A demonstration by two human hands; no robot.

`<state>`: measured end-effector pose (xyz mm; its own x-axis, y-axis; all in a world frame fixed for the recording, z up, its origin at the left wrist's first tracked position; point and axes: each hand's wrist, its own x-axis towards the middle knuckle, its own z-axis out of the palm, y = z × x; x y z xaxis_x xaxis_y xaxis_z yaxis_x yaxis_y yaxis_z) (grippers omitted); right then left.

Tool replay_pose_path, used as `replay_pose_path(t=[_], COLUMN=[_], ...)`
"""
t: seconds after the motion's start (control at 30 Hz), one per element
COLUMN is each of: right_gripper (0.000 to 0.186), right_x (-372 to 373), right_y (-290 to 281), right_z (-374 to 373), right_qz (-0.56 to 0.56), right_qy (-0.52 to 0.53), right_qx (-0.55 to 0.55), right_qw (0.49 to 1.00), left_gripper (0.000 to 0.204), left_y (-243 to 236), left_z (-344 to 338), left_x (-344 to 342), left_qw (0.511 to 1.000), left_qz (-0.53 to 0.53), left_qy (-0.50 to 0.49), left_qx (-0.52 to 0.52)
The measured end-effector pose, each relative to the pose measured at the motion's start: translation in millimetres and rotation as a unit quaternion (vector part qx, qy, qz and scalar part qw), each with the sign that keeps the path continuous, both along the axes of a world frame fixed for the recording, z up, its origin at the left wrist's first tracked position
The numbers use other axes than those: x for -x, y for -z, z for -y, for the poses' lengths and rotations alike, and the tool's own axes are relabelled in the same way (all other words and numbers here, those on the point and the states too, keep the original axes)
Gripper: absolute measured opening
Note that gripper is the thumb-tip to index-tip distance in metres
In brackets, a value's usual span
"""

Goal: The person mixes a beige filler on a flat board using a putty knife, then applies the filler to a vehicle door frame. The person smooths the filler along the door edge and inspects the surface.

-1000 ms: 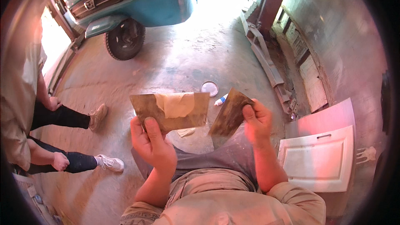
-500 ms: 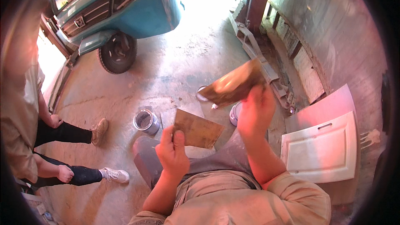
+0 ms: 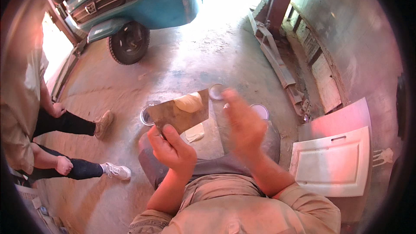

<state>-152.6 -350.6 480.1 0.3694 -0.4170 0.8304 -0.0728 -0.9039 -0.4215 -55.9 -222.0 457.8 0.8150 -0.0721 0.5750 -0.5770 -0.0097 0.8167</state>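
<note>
Between thumb and fingers, my left hand grips a flat rectangular metal scraper, tilted up in front of me. A smooth lump of cream-coloured putty sits on its upper face. Right of it my right hand is raised and smeared by motion; whether it holds a second scraper is unclear. Below both hands a flat mixing board lies between my knees, with more cream putty on it. An open metal can stands partly hidden behind the scraper.
A round lid and a second can are on the floor ahead. A white panelled cabinet door leans at right. On the left stands another person, hands low. A blue vehicle is at the far left, a steel beam at the far right.
My left hand has lifted its scraper and moved left, and putty now shows on it. My right hand, which held a second scraper, has swung left and blurred. The view has shifted slightly.
</note>
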Motion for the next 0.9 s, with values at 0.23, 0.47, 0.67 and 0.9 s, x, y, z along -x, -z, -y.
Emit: replay_pose_path(t=[0.23, 0.47, 0.67, 0.9], right_gripper=[0.029, 0.027, 0.025, 0.028], right_x=[21.6, 50.8, 42.3, 17.5], right_y=[-51.8, -17.3, 37.0, 2.9], right_z=[-3.8, 55.5, 26.1, 26.1], right_qz=[-0.009, -0.137, 0.145, 0.223], right_qy=[-0.238, -0.285, -0.315, -0.259], right_qx=[0.028, -0.177, -0.567, -0.56], right_qw=[0.971, 0.932, 0.747, 0.755], left_gripper=[0.021, 0.021, 0.022, 0.021], left_y=[-17.8, -39.4, -15.6, -26.3], left_z=[-6.0, -14.9, -1.9, -5.5], left_x=[-7.6, -8.9, -10.2, 14.3], left_qw=[0.994, 0.914, 0.979, 0.936], left_qz=[0.022, -0.238, -0.043, 0.168], left_qy=[0.102, 0.261, 0.137, 0.212], left_qx=[-0.039, 0.202, 0.145, -0.226])
